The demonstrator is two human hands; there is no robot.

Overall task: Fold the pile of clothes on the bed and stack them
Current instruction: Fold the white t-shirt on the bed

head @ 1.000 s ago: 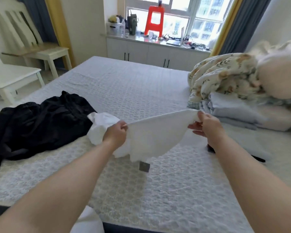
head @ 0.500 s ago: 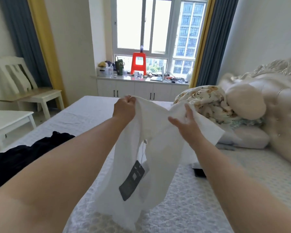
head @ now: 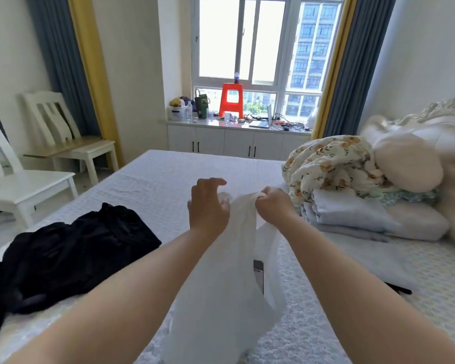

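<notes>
Holding the white garment (head: 237,285) up over the bed (head: 168,174), you grip its top edge in your right hand (head: 273,203) while your left hand (head: 208,208) hovers with fingers spread, so next likely regrasp, then straighten it for folding.

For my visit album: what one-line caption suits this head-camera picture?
Right hand grips a hanging white garment over the bed, left hand open beside it, black clothes still unfolded.
</notes>
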